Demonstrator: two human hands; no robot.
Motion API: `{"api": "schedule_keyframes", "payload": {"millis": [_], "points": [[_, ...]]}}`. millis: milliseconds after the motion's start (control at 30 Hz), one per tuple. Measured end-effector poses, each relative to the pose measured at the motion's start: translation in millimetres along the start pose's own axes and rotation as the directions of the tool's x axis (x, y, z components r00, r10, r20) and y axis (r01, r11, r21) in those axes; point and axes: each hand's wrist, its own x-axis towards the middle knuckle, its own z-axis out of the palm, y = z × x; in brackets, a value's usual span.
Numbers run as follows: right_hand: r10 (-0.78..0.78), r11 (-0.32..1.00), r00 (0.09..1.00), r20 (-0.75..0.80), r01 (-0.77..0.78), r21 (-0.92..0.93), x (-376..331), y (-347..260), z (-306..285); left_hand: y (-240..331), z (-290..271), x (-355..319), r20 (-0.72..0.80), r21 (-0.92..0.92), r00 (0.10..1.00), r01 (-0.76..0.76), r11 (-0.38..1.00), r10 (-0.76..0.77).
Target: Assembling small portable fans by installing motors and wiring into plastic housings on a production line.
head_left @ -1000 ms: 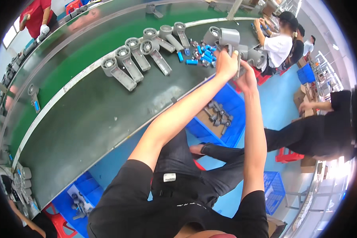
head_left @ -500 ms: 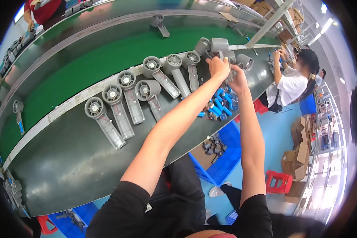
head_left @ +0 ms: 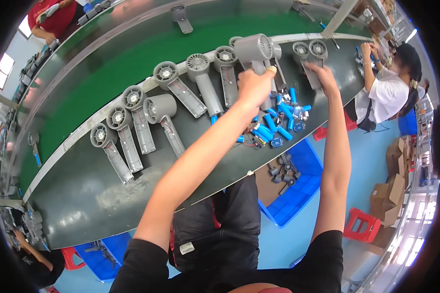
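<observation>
My left hand (head_left: pixel 255 89) is wrapped round the handle of a grey handheld fan (head_left: pixel 253 48), holding it upright above the bench. Further right, my right hand (head_left: pixel 323 77) grips the handle of an open grey fan housing (head_left: pixel 313 78), thumb and fingers on its edge. Another fan head (head_left: pixel 300 48) stands close beside that one. Below my left hand lies a heap of blue cylindrical battery cells (head_left: pixel 264 131) with wires and small circuit boards. Left of it, several grey fans (head_left: pixel 132 97) lie in a slanting row, most with open handles showing wires.
A green conveyor belt (head_left: pixel 102 73) runs behind the dark bench (head_left: pixel 78 205). Below the bench edge stands a blue bin (head_left: pixel 298 202) with grey parts. A co-worker in a white shirt (head_left: pixel 388 90) sits at right, near a red stool (head_left: pixel 362 224) and cardboard boxes (head_left: pixel 386 200).
My hands, close together before, have moved apart. The left now lifts a fan upright; the right has gone right to a fan housing. The whole view has shifted.
</observation>
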Motion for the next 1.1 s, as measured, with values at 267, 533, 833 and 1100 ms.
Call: {"api": "schedule_keyframes", "payload": {"millis": [267,533,833,1100], "points": [[-0.104,0.994,0.948,-0.302,0.094,-0.047,36,29,-17,31,0,-54,-0.024,0.218,0.986,-0.154,0.964,0.163],[-0.261,0.835,0.865,-0.429,-0.021,-0.551,61,63,-42,31,93,-4,0.102,0.368,0.944,-0.329,0.870,0.314],[-0.472,0.874,0.622,-0.625,0.235,-0.426,-12,80,-51,14,140,12,-0.025,0.444,0.986,-0.138,0.885,0.167],[-0.255,0.921,0.700,-0.667,0.386,0.054,-209,163,46,69,-15,-82,0.142,0.368,0.953,-0.302,0.879,0.268]]}}
